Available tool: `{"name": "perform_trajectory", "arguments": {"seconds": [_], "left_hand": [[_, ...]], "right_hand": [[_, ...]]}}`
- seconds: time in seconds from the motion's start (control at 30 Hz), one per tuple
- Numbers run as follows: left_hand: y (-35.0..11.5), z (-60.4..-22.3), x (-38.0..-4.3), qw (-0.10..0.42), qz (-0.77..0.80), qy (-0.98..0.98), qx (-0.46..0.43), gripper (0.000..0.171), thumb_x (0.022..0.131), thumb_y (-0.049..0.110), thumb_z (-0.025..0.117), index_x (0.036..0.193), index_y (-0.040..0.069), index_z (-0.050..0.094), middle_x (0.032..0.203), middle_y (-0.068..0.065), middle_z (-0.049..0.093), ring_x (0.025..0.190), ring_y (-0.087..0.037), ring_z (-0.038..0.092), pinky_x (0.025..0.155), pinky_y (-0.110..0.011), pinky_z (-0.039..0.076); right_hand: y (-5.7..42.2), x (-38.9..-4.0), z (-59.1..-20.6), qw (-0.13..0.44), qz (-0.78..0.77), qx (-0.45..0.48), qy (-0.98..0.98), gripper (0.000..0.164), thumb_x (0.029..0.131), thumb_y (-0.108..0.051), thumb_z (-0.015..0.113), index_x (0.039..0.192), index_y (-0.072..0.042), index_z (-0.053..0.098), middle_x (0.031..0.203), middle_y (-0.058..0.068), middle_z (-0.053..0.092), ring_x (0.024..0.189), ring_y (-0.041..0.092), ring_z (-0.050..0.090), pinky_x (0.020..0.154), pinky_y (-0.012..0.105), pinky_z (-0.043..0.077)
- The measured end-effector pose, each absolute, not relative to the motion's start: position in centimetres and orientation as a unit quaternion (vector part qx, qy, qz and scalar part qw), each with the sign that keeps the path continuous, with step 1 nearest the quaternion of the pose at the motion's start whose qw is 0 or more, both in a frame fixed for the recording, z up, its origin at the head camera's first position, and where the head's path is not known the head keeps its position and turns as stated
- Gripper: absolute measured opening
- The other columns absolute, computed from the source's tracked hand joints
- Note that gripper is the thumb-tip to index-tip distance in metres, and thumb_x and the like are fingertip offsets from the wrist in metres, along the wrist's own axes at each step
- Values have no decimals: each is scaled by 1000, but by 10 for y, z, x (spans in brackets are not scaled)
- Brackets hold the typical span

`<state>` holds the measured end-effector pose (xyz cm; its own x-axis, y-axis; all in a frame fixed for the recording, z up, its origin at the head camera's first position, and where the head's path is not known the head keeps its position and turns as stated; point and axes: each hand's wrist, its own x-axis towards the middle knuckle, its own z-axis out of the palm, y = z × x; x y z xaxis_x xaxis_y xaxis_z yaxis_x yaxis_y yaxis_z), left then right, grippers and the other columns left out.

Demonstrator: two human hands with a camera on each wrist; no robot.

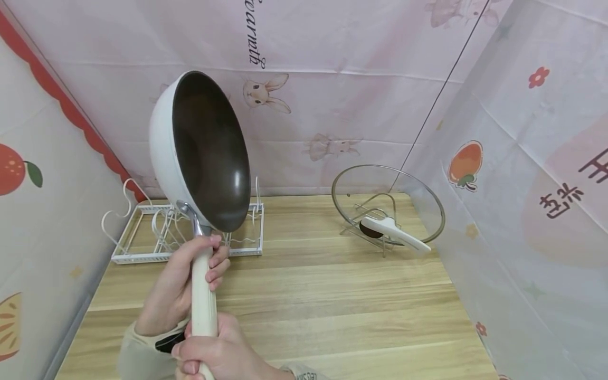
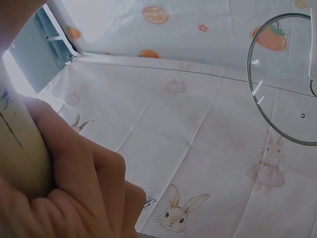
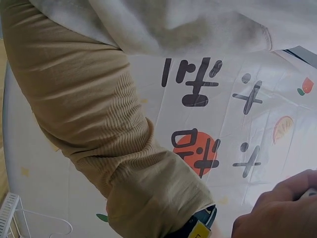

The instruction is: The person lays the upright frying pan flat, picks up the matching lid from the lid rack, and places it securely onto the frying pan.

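A deep frying pan (image 1: 211, 153), white outside and dark brown inside, is held up on the left with its bowl tipped on edge, the inside turned to the right. My left hand (image 1: 182, 277) grips its cream handle (image 1: 204, 301) just below the metal neck, and in the left wrist view the left hand's fingers (image 2: 79, 168) curl round that handle. Lower down, my right hand (image 1: 216, 351) wraps the handle's end. Only part of the right hand (image 3: 277, 210) shows in the right wrist view, at the lower right corner.
Behind the pan, a white wire rack (image 1: 142, 257) stands on the wooden table (image 1: 332, 306), partly covered by the pan. At the back right, a glass lid (image 1: 413, 198) with a white handle leans on a small wire stand (image 1: 383, 248). Printed cloth walls (image 1: 304, 121) enclose the table.
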<state>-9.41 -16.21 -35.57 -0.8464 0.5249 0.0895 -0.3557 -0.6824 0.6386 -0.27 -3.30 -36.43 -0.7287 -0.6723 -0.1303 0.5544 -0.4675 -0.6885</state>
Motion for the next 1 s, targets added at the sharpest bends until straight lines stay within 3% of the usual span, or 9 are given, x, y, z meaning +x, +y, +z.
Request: {"name": "perform_trajectory", "arguments": {"seconds": [0.27, 1.0], "left_hand": [[-159, -360, -95, 245, 919, 275, 138, 34, 106, 6, 19, 91, 4, 50, 72, -3, 34, 57, -11, 37, 49, -19, 50], [-154, -363, -95, 235, 933, 245, 120, 34, 105, 7, 21, 87, 5, 50, 70, -2, 25, 53, -11, 23, 45, -17, 46]], "right_hand": [[-34, -4, -366, 350, -851, -90, 381, 27, 79, 8, 48, 79, 20, 24, 54, -7, 44, 46, 2, 39, 44, 12, 30], [-35, -4, -371, 317, -854, -96, 402, 22, 77, 7, 50, 77, 20, 32, 53, -7, 48, 46, 2, 43, 45, 11, 36]]}}
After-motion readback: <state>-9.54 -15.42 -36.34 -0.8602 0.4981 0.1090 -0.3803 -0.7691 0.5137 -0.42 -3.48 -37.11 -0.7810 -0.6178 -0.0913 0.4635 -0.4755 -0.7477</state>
